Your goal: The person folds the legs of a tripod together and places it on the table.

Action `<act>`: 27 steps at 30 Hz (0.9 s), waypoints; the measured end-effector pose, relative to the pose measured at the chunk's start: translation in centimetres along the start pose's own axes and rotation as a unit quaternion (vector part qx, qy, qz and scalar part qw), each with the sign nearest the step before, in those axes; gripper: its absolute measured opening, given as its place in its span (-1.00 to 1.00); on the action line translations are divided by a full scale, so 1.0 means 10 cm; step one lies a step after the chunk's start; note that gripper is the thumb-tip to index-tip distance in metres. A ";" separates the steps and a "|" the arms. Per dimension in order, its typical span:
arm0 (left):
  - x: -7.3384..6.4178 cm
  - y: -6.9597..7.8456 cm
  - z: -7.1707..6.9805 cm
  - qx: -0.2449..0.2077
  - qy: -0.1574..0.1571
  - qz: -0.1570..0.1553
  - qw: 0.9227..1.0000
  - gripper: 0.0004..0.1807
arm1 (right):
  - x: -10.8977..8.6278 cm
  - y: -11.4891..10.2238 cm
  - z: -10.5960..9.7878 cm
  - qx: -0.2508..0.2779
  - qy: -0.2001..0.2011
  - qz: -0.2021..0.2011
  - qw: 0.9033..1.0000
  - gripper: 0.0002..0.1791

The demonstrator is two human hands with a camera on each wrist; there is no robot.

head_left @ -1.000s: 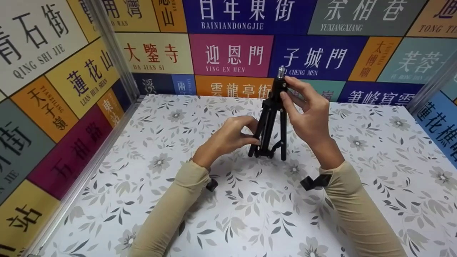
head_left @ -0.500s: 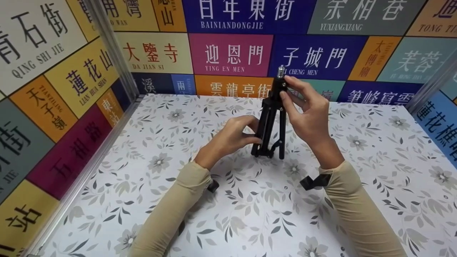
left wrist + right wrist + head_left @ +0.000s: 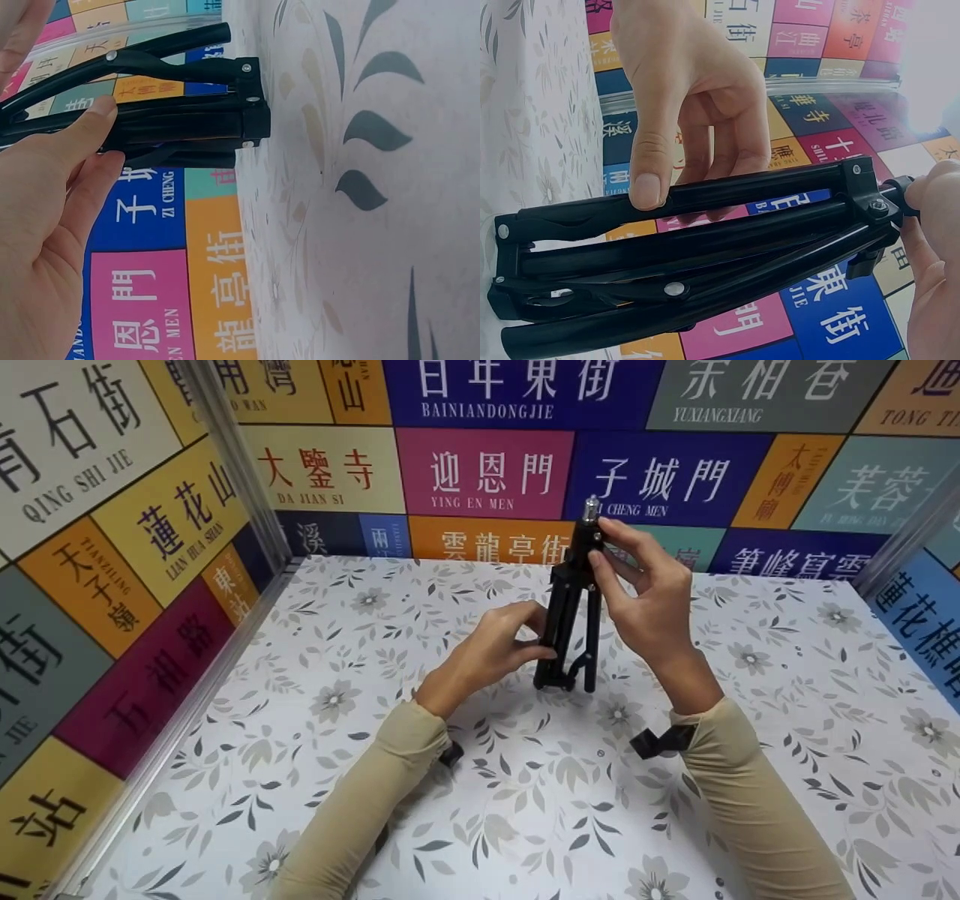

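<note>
A small black tripod (image 3: 568,607) with a silver screw tip (image 3: 591,508) stands nearly upright, its legs drawn in close around the centre column. My right hand (image 3: 649,592) pinches its top section between thumb and fingers. Lower down, my left hand (image 3: 499,641) holds one leg with the thumb in front and fingers behind. In the right wrist view the left thumb lies along that leg (image 3: 757,196), which sits flat against the column, while another leg (image 3: 705,315) still bows outward. The left wrist view shows the lower hub (image 3: 255,105) close to the tabletop.
A white tabletop with a grey leaf and flower print (image 3: 525,810) spreads beneath the hands. Panels of coloured street-name signs (image 3: 487,472) rise behind and on both sides. Black camera mounts (image 3: 660,741) sit at both wrists.
My left hand has moved slightly right and up, pressing the left leg inward against the column. The tripod's legs stand closer together. The right hand has kept its hold.
</note>
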State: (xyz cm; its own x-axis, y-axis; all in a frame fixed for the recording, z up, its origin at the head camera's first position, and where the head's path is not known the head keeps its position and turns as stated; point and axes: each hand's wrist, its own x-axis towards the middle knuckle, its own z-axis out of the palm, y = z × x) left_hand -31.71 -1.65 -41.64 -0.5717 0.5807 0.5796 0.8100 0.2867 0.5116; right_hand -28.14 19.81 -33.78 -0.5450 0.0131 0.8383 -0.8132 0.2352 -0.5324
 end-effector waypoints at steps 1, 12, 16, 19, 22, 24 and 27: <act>0.00 0.00 0.00 -0.003 0.001 0.000 1.000 -0.68 | 0.00 0.00 0.00 -0.001 0.000 -0.001 1.000 -0.58; 0.01 0.01 0.03 -0.009 0.008 0.001 1.000 -0.67 | 0.00 0.01 0.00 0.003 0.003 -0.004 1.000 -0.58; 0.01 0.00 0.04 -0.020 0.007 0.002 1.000 -0.67 | -0.01 0.02 -0.01 0.002 0.001 -0.003 1.000 -0.58; 0.00 -0.01 0.04 -0.021 0.008 0.003 1.000 -0.67 | 0.00 0.01 -0.01 0.005 -0.002 0.004 1.000 -0.57; 0.00 -0.03 0.04 -0.022 0.008 0.003 1.000 -0.66 | 0.01 0.00 -0.02 0.011 -0.007 0.016 1.000 -0.57; 0.00 -0.03 0.04 -0.023 0.007 0.001 1.000 -0.66 | 0.02 0.00 -0.03 0.015 -0.012 0.022 1.000 -0.57; 0.02 -0.03 0.03 -0.024 0.005 -0.001 1.000 -0.66 | 0.04 -0.01 -0.05 0.020 -0.019 0.028 0.999 -0.56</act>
State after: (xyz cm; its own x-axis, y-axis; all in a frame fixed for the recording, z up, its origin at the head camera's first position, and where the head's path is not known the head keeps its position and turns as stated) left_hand -32.02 -1.41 -41.92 -0.5753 0.5717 0.5850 0.8015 0.2510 0.5428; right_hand -28.15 20.30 -33.27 -0.5961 -0.0122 0.8028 -0.7887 0.1962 -0.5826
